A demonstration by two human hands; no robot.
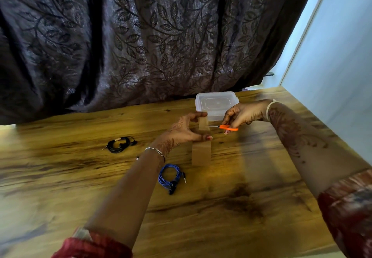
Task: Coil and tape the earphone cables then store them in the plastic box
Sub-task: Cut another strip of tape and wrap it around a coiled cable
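Note:
My left hand (184, 129) pinches a strip of brown tape (203, 123) pulled up from the tape roll (201, 154), which hangs below its thumb. My right hand (241, 114) grips small orange-handled scissors (228, 127), their blades at the strip's right edge. A coiled black earphone cable (118, 144) with a tape band lies on the wooden table (231, 207) to the left. A coiled blue earphone cable (172, 177) lies near my left forearm. The clear plastic box (216, 102), lid on, stands behind my hands.
A dark leaf-patterned curtain (141, 36) hangs behind the table's far edge. A pale wall (342, 66) runs along the right side of the table.

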